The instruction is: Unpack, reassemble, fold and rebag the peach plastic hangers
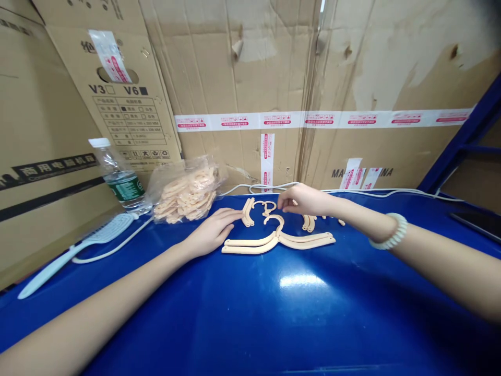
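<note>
A peach plastic folding hanger [307, 241] lies on the blue table, its two arms spread and its hook pointing away from me. My left hand [214, 231] rests left of the hook, fingers stretched out, with the fingertips at a pair of loose hanger arms [247, 213]. Beyond the hanger are loose hooks [269, 207]. Over the parts to their right, my right hand [300, 199] is bent down with curled fingers; whatever its fingertips hold, if anything, is hidden. Below it lies another pair of hanger arms [308, 223], partly covered by the hand.
A clear bag of peach hanger parts [186, 196] stands at the back left, beside a water bottle [121, 180]. A pale blue hairbrush [90, 237] lies at left. White cable [376, 194] runs along cardboard boxes [235, 68] behind. A dark phone-like object [477, 224] is far right.
</note>
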`<state>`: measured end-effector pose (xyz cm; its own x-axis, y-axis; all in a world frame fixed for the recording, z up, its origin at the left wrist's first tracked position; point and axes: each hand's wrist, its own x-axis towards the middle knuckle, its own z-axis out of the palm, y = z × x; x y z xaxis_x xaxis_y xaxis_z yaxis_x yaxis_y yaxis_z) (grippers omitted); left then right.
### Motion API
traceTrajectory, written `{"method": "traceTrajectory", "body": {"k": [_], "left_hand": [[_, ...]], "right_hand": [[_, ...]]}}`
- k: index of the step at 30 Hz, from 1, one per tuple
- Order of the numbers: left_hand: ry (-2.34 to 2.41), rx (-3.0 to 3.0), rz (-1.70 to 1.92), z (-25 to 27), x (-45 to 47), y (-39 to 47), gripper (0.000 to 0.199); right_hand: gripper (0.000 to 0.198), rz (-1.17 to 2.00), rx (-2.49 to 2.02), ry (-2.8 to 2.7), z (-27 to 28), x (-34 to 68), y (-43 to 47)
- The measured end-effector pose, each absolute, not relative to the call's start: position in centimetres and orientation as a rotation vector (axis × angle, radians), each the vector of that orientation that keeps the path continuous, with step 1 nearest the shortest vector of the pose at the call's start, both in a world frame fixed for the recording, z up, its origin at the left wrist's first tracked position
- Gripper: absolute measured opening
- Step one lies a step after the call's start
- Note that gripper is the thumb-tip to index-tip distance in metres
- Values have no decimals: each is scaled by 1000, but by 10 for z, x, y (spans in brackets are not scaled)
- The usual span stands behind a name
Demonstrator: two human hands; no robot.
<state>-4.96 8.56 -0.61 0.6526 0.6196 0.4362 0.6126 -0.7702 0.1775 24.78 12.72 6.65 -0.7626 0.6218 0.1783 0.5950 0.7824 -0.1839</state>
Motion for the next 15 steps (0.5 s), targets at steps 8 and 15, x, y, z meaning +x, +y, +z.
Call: {"method": "traceTrajectory", "body": {"k": [8,15], "left_hand": [[1003,2849,694,-5,-47,85,47],[1031,2838,740,-7,-49,84,43]], "right_hand": [[27,216,-756,-2891,58,225,164],[22,302,-666,-2879,45,216,171]]}}
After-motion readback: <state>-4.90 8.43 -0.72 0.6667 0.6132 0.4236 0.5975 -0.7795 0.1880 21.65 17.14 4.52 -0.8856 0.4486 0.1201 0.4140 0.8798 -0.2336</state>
